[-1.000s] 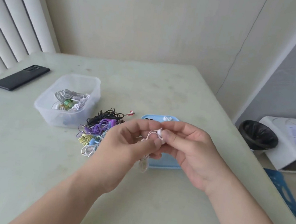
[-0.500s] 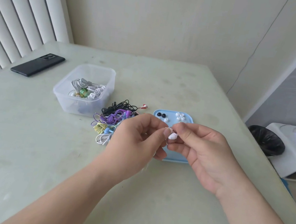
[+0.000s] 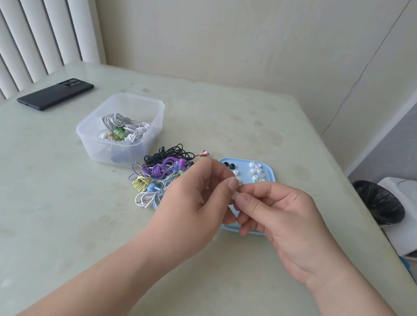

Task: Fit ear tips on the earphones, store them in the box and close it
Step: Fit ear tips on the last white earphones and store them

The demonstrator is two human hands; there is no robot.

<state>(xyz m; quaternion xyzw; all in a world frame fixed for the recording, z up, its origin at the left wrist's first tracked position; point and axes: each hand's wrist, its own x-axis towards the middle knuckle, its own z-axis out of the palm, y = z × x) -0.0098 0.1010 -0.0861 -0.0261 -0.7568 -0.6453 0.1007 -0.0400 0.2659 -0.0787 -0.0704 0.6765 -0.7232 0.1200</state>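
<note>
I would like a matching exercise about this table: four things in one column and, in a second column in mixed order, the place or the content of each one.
Things
1. black phone
2. clear plastic box
3. blue tray
4. small white piece

Places or contents
A. holds loose black and white ear tips
B. pinched between left hand and right hand
C. lies at the far left of the table, near the blinds
D. holds coiled white earphones

Pairs: 1-C, 2-D, 3-A, 4-B
</note>
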